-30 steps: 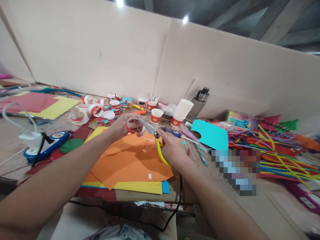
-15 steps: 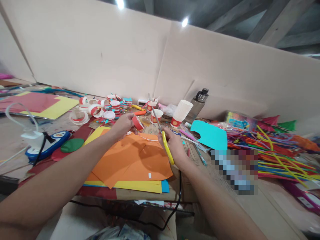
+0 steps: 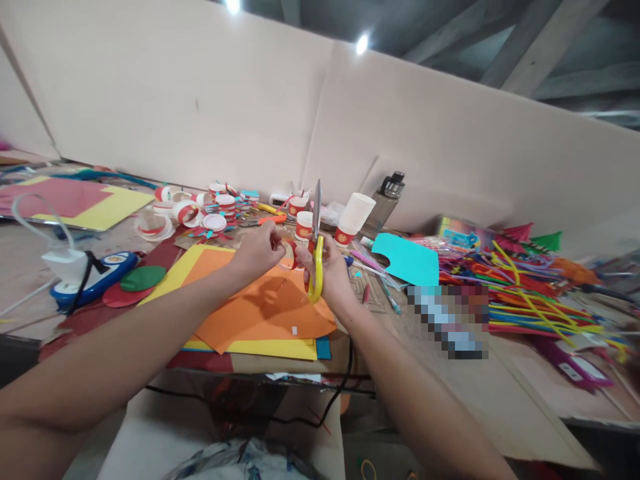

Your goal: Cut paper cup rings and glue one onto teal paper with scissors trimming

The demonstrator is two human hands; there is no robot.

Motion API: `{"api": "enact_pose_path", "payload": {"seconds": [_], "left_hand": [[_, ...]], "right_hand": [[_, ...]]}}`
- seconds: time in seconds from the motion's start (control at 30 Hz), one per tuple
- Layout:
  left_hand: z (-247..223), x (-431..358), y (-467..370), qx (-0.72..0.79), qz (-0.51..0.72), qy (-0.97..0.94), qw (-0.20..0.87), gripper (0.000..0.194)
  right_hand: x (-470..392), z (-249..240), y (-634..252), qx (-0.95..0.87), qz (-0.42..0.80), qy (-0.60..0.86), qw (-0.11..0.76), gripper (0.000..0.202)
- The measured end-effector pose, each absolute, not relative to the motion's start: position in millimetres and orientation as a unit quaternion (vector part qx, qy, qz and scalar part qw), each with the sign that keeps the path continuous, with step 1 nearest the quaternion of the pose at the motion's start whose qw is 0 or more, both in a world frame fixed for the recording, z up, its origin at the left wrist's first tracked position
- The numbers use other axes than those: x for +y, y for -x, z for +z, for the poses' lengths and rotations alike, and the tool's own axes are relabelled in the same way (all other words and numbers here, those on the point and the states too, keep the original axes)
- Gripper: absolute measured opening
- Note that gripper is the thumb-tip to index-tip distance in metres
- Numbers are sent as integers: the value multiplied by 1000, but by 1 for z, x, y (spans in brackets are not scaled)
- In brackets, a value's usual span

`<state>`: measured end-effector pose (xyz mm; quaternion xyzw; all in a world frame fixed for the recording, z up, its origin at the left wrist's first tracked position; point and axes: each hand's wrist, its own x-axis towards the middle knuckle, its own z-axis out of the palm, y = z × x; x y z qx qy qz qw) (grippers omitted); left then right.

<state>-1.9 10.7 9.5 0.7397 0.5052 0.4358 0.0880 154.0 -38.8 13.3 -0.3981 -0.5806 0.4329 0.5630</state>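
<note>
My right hand (image 3: 331, 267) holds yellow-handled scissors (image 3: 315, 277), their blades pointing up. Its fingertips also touch a small red and white cup piece (image 3: 295, 255), which lies between both hands. My left hand (image 3: 261, 250) has its fingers curled at the left side of that piece, and what they pinch is too small to make out. Both hands are above orange paper sheets (image 3: 270, 307) stacked on yellow ones (image 3: 280, 349). Just behind the hands stands a red and white paper cup (image 3: 303, 227).
Cut cup rings (image 3: 187, 213) lie at the back left, near a blue power strip (image 3: 90, 280). Stacked cups (image 3: 356, 217), a bottle (image 3: 387, 203) and a turquoise sheet (image 3: 410, 260) are right of centre. Many pipe cleaners (image 3: 540, 293) cover the right side.
The scissors have turned upright in my right hand. The cup piece has moved right, from my left hand toward my right fingertips, and the hands are closer together. The view has shifted slightly.
</note>
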Motion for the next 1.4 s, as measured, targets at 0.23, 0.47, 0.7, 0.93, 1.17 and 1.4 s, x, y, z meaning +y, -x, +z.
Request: {"api": "enact_pose_path", "payload": {"seconds": [0.23,0.47,0.7,0.93,1.17,1.4], "left_hand": [[5,11,3,438,506,-736,102,12],[1,16,8,344,539,-768,41,7],[-2,9,7,192,497,-844,-55,16],[-8,19,0,243,546,-764,241,35],[-5,9,-14,248,457,-670,531,35],[-4,0,-16,256,476,-675,503,35]], "right_hand": [[-46,10,-156,-537,412,399,619,51],[-40,4,-163,-469,498,397,613,38],[-36,2,-168,-459,511,396,609,44],[-33,5,-181,-433,543,376,614,47],[-30,4,-182,-454,641,322,528,32],[-39,-1,-174,-514,604,359,492,31]]}}
